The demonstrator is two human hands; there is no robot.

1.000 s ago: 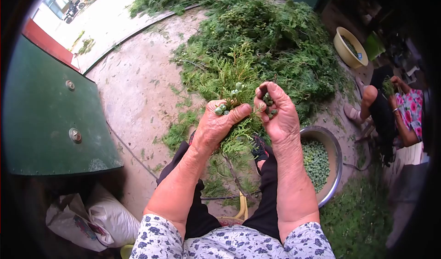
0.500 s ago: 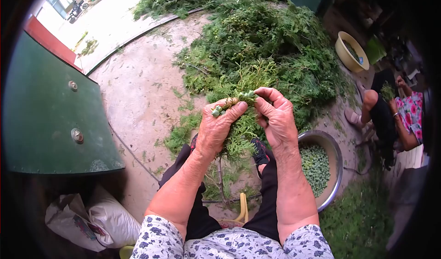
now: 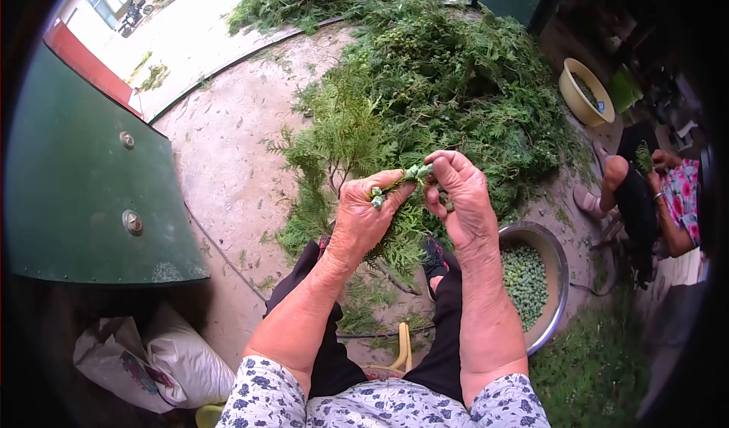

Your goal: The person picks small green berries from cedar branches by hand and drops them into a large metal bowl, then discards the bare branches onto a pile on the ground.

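Observation:
My left hand is closed round a leafy conifer branch, whose flat green sprays fan out beyond the hand and hang below it. Pale green cones poke out past its thumb and forefinger, and a few more show at the knuckles. Close on the right, my right hand pinches with thumb and forefinger at the cones on the tip. Its other fingers are curled round what look like loose green cones. A metal bowl holding many picked cones stands beside my right forearm.
A large heap of cut branches lies ahead. At the right sits another person holding a sprig, near a cream basin. A green metal door and white sacks are at the left. A cable crosses the floor.
The branch has turned, so a large leafy part now spreads up and left of my left hand. My hands have shifted slightly right, still together at the cones.

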